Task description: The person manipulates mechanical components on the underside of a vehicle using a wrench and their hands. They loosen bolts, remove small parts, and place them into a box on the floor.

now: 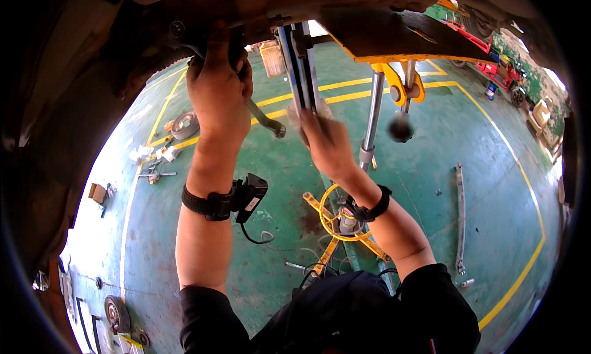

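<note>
My left hand is raised to the dark underside of a vehicle, its fingers closed around a metal wrench. One end of the wrench reaches up toward the underbody; the other hangs below my knuckles. My right hand, slightly blurred, is closed at the lower part of an upright shiny metal bar beside the wrench; whether it grips the bar or something else is unclear. Black devices are strapped to both wrists.
A dark yellow-edged platform hangs right, above a steel column with a yellow bracket. A yellow wheeled jack base stands below. Tyres, a long bar and small parts lie on the green floor. A red tricycle stands back right.
</note>
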Available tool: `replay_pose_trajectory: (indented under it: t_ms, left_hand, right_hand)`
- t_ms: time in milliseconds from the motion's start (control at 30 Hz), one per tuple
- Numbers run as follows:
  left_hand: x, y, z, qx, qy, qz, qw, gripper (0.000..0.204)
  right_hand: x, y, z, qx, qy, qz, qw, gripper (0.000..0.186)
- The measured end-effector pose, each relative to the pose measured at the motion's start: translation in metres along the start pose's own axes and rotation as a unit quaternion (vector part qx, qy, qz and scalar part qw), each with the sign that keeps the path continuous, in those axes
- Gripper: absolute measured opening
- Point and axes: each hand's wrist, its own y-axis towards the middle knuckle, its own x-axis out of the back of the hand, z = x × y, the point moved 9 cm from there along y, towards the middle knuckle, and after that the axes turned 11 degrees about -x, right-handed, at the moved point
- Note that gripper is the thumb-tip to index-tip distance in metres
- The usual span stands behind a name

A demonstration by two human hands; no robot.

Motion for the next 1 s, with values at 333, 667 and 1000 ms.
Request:
replay_pose_trajectory:
  t_ms: [333,667,1000]
  left_hand:
    - [-0.026,-0.003,0.02,0.042,-0.058,0.112,0.991,0.017]
    - [-0.035,-0.001,0.009,-0.053,0.004,0.057,0.997,0.033]
    - [-0.046,0.008,0.003,-0.04,0.058,0.11,0.991,0.031]
  right_hand:
    - [0.097,-0.114,-0.184,-0.284,0.115,-0.115,0.945,0.043]
    - [0.184,-0.219,-0.208,-0.371,0.08,-0.3,0.875,0.039]
    - [0.178,-0.222,-0.19,-0.364,0.032,-0.299,0.882,0.044]
